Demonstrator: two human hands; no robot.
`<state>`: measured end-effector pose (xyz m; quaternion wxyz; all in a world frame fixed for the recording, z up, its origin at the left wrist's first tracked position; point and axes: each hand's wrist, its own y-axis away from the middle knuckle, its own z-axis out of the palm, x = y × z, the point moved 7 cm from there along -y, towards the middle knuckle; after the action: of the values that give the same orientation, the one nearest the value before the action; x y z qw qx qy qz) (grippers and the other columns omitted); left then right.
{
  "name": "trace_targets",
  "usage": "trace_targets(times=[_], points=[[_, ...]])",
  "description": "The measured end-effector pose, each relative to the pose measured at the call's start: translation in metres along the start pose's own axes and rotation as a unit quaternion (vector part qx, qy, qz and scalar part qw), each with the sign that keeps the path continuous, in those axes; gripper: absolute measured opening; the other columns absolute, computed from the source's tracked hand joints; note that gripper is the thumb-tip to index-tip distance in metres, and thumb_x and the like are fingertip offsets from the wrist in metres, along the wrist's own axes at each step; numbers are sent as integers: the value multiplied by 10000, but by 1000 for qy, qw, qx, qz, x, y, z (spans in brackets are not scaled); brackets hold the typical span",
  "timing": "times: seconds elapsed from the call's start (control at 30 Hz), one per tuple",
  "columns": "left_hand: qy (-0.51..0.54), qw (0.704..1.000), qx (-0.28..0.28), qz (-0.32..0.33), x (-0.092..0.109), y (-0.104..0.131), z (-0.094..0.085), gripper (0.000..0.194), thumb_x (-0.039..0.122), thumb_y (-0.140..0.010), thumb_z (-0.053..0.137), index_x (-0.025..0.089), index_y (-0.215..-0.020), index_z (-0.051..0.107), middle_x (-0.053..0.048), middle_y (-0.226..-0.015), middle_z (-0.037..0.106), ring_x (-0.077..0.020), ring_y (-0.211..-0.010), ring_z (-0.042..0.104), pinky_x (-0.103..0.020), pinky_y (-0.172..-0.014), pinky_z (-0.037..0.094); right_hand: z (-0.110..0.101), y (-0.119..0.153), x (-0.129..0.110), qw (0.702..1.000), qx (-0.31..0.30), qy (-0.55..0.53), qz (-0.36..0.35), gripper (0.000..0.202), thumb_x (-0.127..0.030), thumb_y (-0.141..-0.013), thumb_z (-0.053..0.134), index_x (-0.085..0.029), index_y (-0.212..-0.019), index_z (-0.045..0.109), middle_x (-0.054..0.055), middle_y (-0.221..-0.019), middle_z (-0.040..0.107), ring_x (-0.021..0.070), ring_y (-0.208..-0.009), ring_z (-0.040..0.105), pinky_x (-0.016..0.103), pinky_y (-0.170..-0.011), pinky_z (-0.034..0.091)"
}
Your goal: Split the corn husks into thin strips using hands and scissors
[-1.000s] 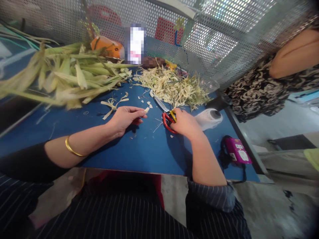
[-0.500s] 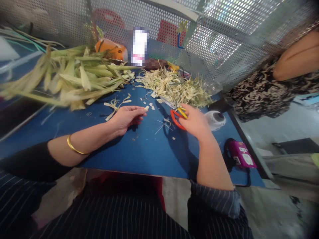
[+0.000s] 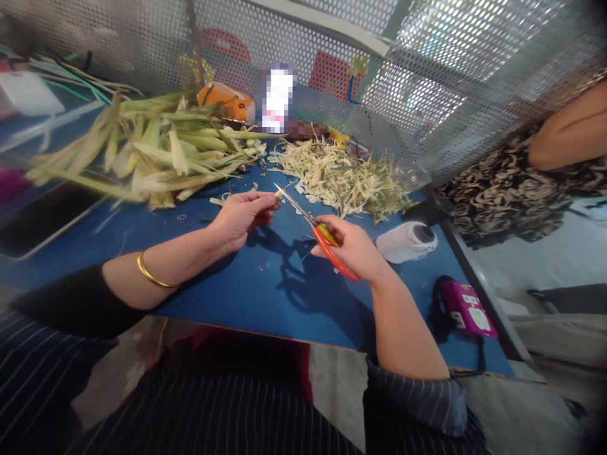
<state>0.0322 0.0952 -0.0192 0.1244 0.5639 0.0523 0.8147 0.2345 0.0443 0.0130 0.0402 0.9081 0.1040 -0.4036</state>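
Between thumb and fingertips, my left hand [image 3: 246, 218] pinches a small pale piece of husk [image 3: 279, 196]. A pair of scissors [image 3: 327, 243] with red and yellow handles is in my right hand [image 3: 353, 249]. Their blades point up and left, with the tips right by the pale piece; whether they touch it I cannot tell. Beyond my left hand lies a heap of long, dry-looking green husk leaves [image 3: 156, 148]. A pile of thin cut strips [image 3: 341, 177] spreads beyond the scissors.
A white spool of thread [image 3: 408, 242] lies right of my right hand, and a purple box with a black strap [image 3: 467, 308] near the table's right edge. An orange pouch [image 3: 227, 102] and a blurred-out bright screen [image 3: 278, 98] stand at the mesh partition. Another person's arm [image 3: 569, 136] shows at right.
My right hand has turned the scissors and brought their blades from near the strip pile over to the pale piece. My left hand keeps its pinch. The whole view has shifted slightly.
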Motion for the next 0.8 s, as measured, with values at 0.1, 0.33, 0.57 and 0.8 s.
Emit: trace_targets(times=[0.1,0.33,0.57,0.8], points=[[-2,1000,-3,-6,-1,1,1,141,225,-678,773,142,-769,706,-14,-711,682,-56,-531,543,-186,-526,469,1,1,-4,1000,10,-1,0,509,-430,-677,755,-217,-1125,639,11,-830,639,153,-698,573,299,-645,474],[-11,1000,-8,-7,-1,0,2,151,211,-680,761,123,-791,709,-30,-724,686,-56,-533,545,-182,-525,472,2,3,-8,1000,4,-19,16,484,-424,-663,769,-201,-1082,676,-15,-702,610,107,-567,488,256,-540,407],[-23,1000,2,-10,1,1,2,93,194,-708,726,124,-765,703,-24,-695,681,-53,-512,539,-179,-515,472,4,4,-4,998,-2,-56,28,494,-444,-655,767,-200,-1078,690,-17,-689,569,106,-564,458,255,-533,395],[-24,1000,2,-19,-2,0,0,77,199,-713,732,141,-755,705,-27,-717,695,-60,-526,554,-188,-533,482,4,3,-4,998,3,-64,17,446,-425,-665,767,-204,-1047,700,-22,-679,541,98,-568,436,249,-537,379]])
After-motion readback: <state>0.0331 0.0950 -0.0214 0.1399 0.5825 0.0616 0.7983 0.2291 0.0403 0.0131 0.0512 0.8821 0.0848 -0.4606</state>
